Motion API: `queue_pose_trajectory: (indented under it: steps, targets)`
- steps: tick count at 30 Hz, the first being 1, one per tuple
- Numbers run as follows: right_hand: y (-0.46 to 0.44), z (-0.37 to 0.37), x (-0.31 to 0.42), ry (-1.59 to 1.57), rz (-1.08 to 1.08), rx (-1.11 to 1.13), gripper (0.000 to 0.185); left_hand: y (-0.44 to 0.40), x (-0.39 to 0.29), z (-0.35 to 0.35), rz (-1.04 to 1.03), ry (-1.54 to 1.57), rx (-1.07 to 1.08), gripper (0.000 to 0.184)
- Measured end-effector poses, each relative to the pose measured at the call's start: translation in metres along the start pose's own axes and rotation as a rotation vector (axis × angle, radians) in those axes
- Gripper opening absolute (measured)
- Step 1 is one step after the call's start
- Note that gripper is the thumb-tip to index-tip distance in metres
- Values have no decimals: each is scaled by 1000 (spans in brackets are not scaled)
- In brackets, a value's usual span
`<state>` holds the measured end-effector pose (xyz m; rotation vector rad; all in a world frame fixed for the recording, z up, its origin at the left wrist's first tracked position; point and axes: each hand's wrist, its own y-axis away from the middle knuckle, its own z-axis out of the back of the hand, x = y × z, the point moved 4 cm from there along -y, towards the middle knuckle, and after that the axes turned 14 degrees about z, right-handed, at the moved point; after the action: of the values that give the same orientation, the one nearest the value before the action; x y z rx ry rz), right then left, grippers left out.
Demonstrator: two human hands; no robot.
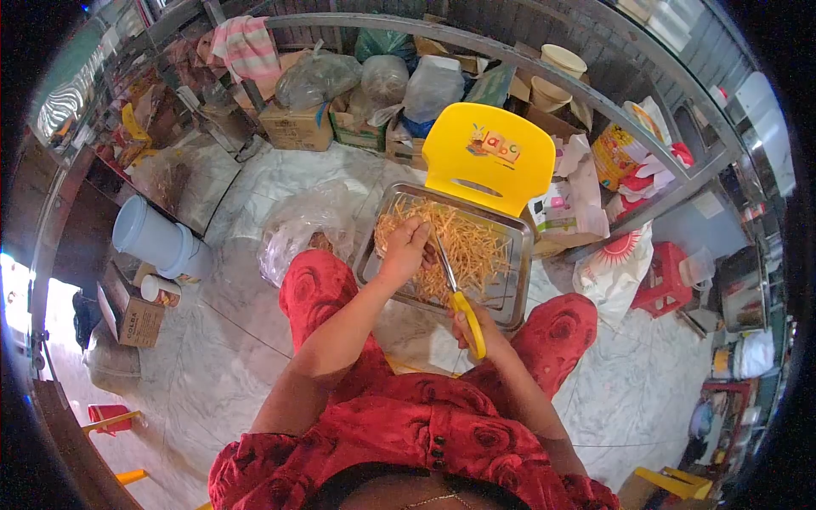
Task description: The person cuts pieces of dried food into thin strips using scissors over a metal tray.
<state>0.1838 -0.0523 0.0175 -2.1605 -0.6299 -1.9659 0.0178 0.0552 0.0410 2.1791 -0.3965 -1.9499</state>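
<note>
A rectangular metal tray (513, 319) holds a heap of thin yellow-brown dried strips (476, 246). My right hand (476, 328) grips a pair of scissors (463, 308) by the yellow handles, with the metal blades pointing up and left over the tray. Above the left part of the heap, my left hand (406, 248) is closed, fingers pinched around some strips close to the blade tips. Exactly how many strips it holds is hidden by the fingers. Behind the tray rises the yellow backrest of a small chair (489, 153) with letters printed on it.
A clear plastic bag (310, 223) with brownish contents lies on the floor left of the tray. Cardboard boxes (293, 127) and stuffed bags line the back under a metal rail. Pale buckets (153, 238) stand left; a white sack (614, 265) and red crate (661, 279) are right.
</note>
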Motion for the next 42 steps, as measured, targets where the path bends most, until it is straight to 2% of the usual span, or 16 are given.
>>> queue_pose_trajectory:
  steps: [2,4,5,8,10,15,17,23,26,30,42]
  targets:
    - [-1,1,-4,-89,-6,10,24,2,-3,0,14,14,-5,19]
    - [-2,0,-5,-94,2,-12,24,10,-18,0,-171,-208,-82,18]
    - [-2,0,-6,-100,9,-33,23,12,-21,0,-171,-208,-82,18]
    - [-3,-1,-4,-68,-14,-55,24,11,-19,2,-122,-224,-93,16]
    - [-3,-1,-2,-35,-29,-75,24,0,-3,3,40,110,101,15]
    - [-6,1,-7,31,-1,-50,26,-3,-2,7,51,3,87,14]
    - [-7,-2,-8,61,123,6,34,-2,-3,6,29,-43,75,14]
    - [-7,-2,-7,46,91,2,45,1,1,-2,57,-79,148,15]
    - [-4,-4,3,-8,22,-41,34,1,2,-4,97,-34,178,16]
    - [-4,-1,1,-20,-19,-43,33,-1,5,-3,92,-4,176,16]
    - [-7,-1,-3,4,38,-45,35,5,3,-8,127,-21,191,16]
